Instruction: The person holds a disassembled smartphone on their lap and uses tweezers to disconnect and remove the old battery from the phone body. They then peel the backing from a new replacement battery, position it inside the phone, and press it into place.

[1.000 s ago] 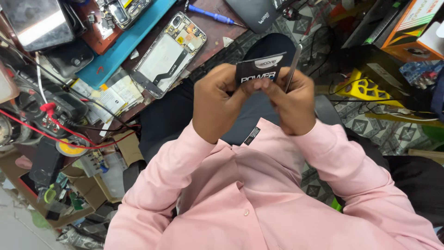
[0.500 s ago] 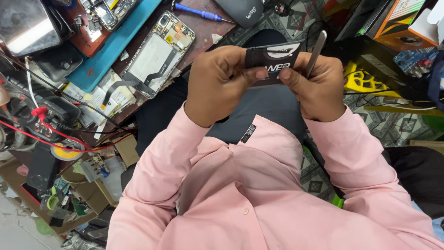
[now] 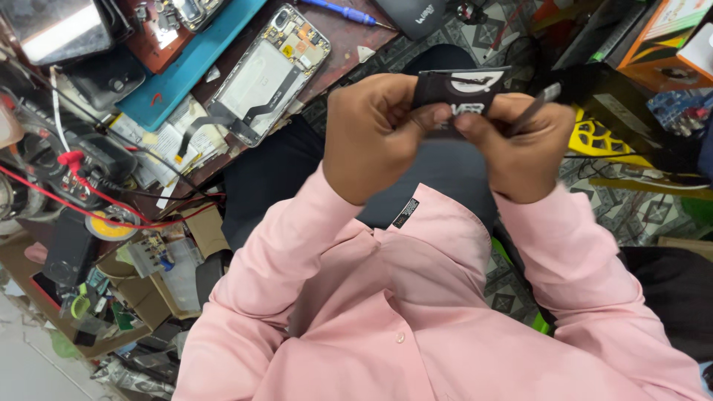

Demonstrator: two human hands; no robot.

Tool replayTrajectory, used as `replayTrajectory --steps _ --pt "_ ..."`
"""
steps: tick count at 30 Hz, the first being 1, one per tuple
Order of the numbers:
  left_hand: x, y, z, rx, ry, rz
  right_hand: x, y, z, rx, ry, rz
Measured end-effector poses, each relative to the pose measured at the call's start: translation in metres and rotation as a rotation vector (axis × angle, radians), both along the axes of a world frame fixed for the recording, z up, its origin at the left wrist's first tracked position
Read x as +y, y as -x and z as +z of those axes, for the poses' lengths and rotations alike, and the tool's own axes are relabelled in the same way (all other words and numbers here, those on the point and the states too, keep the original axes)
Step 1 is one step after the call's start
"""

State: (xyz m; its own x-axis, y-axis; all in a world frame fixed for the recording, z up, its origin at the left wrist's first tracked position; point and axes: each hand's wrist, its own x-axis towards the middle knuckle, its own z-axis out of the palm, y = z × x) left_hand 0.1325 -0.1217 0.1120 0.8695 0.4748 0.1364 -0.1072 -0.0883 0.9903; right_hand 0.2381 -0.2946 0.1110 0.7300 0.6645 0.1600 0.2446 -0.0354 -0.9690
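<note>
Both my hands hold a flat black battery pack with white print (image 3: 459, 90) up in front of my chest. My left hand (image 3: 371, 134) grips its left end with thumb and fingers. My right hand (image 3: 523, 141) pinches its right end and also carries a thin metal tool (image 3: 536, 104) that sticks out to the upper right. My pink shirt sleeves fill the lower half of the view. An opened phone with a white inner plate and a black flex cable (image 3: 264, 74) lies on the bench to the left, apart from both hands.
A teal mat (image 3: 174, 82) and a red circuit tray lie on the wooden bench. A blue screwdriver (image 3: 345, 11) rests at the top. Red wires (image 3: 67, 197) and probes cross the cluttered left side. Orange boxes (image 3: 668, 30) and a yellow part (image 3: 601, 137) sit at right.
The view has shifted while my hands stay together on the battery pack. The pack has tipped flatter, showing less of its face, and my right fingers have moved further over its right end.
</note>
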Motion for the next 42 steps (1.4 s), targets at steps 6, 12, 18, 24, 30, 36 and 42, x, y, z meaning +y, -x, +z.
replayTrajectory --steps 6,12,18,24,30,36,42 --pt "0.009 -0.001 -0.008 0.03 0.1 -0.064 -0.004 -0.005 -0.008 0.264 -0.078 0.057" --pt "-0.01 -0.006 -0.016 -0.114 -0.186 0.193 0.015 0.006 -0.011 -0.028 -0.196 -0.194" --pt "0.009 -0.016 -0.032 0.046 0.132 -0.043 0.005 -0.013 -0.011 0.61 -0.189 0.018" --pt "-0.011 -0.012 -0.033 -0.12 -0.33 0.381 0.002 -0.005 -0.034 -0.08 0.042 0.005" --pt "-0.003 -0.026 -0.051 0.022 0.169 -0.009 0.003 -0.022 -0.026 0.556 -0.281 0.179" --pt "0.006 -0.03 -0.058 -0.138 0.496 -0.155 0.019 -0.016 -0.018 0.582 -0.207 0.131" --pt "0.013 -0.024 -0.046 0.135 0.08 -0.026 0.034 -0.002 -0.01 0.013 0.025 0.04"
